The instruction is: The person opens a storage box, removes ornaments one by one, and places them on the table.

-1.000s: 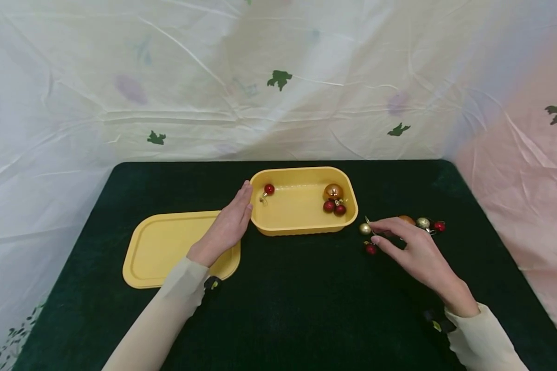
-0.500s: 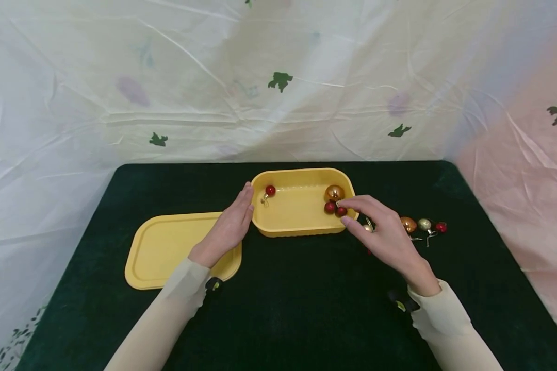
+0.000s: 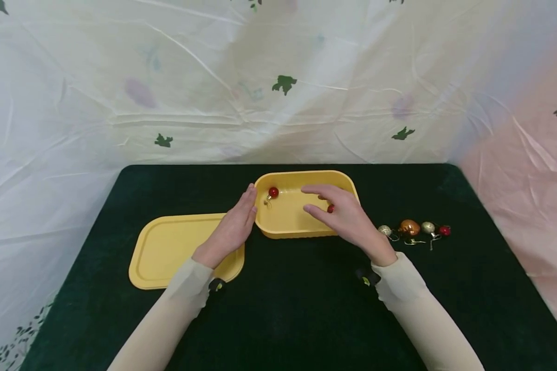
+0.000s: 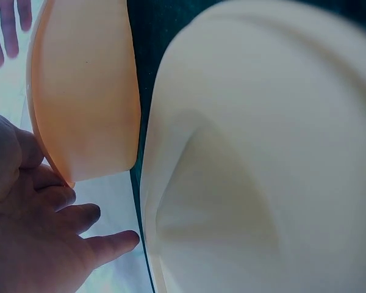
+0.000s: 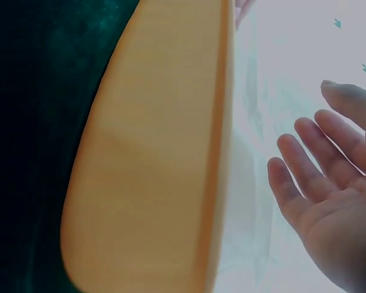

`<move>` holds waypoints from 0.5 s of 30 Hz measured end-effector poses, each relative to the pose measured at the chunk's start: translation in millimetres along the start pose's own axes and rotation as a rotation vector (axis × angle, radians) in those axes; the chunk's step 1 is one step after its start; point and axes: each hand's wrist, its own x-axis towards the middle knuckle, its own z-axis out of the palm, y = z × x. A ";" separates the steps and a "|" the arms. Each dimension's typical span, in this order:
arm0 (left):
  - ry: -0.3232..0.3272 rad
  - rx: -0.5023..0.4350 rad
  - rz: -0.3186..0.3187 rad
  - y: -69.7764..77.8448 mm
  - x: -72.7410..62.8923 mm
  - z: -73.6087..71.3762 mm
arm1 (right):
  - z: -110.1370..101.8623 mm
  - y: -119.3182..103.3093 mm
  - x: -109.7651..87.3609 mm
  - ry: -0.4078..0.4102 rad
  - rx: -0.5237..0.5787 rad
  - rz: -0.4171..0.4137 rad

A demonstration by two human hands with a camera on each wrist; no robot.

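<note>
A yellow plastic box (image 3: 299, 234) stands open on the dark green table. My left hand (image 3: 227, 226) rests along the box's left end with straight fingers; the left wrist view shows its fingertips at the box rim (image 4: 39, 137). Over the inside of the box hovers my right hand (image 3: 343, 214), thumb and forefinger apart. In the right wrist view that hand (image 5: 335, 183) has spread, slightly bent fingers with nothing between them. A small red bauble (image 3: 273, 192) with a gold string lies at the box's left; another red bauble (image 3: 331, 208) peeks out beside the right hand, which hides others.
Left of the box lies its yellow lid (image 3: 167, 252), partly under the left forearm. To the right sit an orange-gold bauble (image 3: 409, 228), a silvery one (image 3: 428, 228), a red one (image 3: 444, 231) and a pale gold one (image 3: 384, 230). A patterned white curtain (image 3: 241, 134) hangs behind the table.
My right hand has gone left from the loose baubles on the table, past the box's right rim, to over the box. The left hand has stayed at the box's left end.
</note>
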 end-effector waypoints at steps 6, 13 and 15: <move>-0.007 0.007 -0.007 1.4 -0.5 0.0 | 13.6 -2.5 20.2 -0.061 0.005 -0.013; 0.000 0.027 -0.005 1.3 0.3 -0.2 | 26.6 0.1 37.1 -0.095 -0.006 -0.011; -0.001 0.028 -0.004 1.5 0.2 -0.9 | 30.4 2.6 42.3 -0.108 -0.010 -0.016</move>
